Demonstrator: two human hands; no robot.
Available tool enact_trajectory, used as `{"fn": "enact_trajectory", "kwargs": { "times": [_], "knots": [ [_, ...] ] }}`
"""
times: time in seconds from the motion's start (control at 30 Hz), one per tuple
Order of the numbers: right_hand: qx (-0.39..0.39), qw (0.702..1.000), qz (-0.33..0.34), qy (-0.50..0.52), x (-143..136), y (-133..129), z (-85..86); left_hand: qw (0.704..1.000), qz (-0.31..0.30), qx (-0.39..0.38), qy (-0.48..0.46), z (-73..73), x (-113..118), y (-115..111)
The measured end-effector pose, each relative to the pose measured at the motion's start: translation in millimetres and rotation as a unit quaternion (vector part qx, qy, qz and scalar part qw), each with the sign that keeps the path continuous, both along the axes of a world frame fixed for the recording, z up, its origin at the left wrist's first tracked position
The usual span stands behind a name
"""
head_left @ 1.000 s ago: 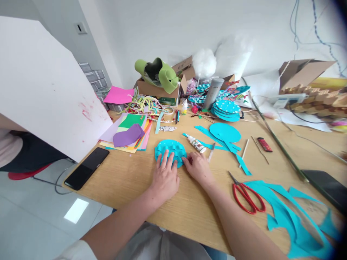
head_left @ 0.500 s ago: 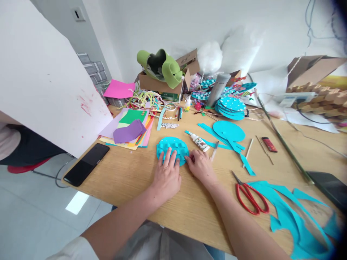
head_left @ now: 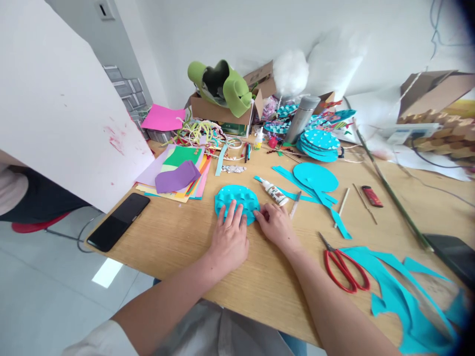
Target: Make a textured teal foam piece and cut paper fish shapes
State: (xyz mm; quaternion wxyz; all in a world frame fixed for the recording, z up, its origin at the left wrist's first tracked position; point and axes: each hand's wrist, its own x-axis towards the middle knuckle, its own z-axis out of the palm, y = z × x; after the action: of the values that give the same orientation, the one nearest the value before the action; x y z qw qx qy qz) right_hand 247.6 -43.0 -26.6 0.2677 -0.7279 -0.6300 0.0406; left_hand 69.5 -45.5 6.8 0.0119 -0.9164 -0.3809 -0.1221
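A blue paper disc (head_left: 236, 194) with rows of raised scalloped pieces lies flat on the wooden table. My left hand (head_left: 230, 237) rests on its lower part, fingers spread and pressing down. At the disc's right edge is my right hand (head_left: 275, 225), its fingers curled together with the tips at the rim; anything small between them is hidden. Just beyond that hand lie a white glue bottle (head_left: 274, 192) and a pen-like tool (head_left: 296, 204). A plain blue disc (head_left: 315, 177) and blue strips are further right.
Red-handled scissors (head_left: 346, 269) and blue scraps (head_left: 395, 282) lie at the right. A black phone (head_left: 118, 222) and stacked coloured paper (head_left: 178, 176) are at the left. Behind stand a grey flask (head_left: 302, 118) and cluttered boxes. A person sits beyond a white board (head_left: 70, 104).
The view has shifted slightly. Both hands keep nearly the same places at the disc, with no clear change in their hold.
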Motion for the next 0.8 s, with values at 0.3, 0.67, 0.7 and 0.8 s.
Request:
{"fn": "enact_trajectory", "kwargs": {
  "times": [0.3,0.67,0.7,0.8],
  "knots": [
    [-0.005,1.000,0.006,0.002,-0.5,0.2,0.5,1.000,-0.004,0.002,-0.002,0.0,-0.3,0.2],
    [0.003,0.998,0.008,0.057,1.9,3.2,4.6,1.000,-0.005,0.010,-0.002,0.2,-1.1,-0.1],
    [0.003,0.998,0.010,0.057,1.8,3.1,4.5,1.000,-0.006,0.012,-0.001,0.2,-1.1,-0.3],
    [0.006,0.999,0.006,0.041,0.5,1.5,2.9,1.000,-0.006,0.010,0.001,0.3,-0.9,-0.5]
  ]
}}
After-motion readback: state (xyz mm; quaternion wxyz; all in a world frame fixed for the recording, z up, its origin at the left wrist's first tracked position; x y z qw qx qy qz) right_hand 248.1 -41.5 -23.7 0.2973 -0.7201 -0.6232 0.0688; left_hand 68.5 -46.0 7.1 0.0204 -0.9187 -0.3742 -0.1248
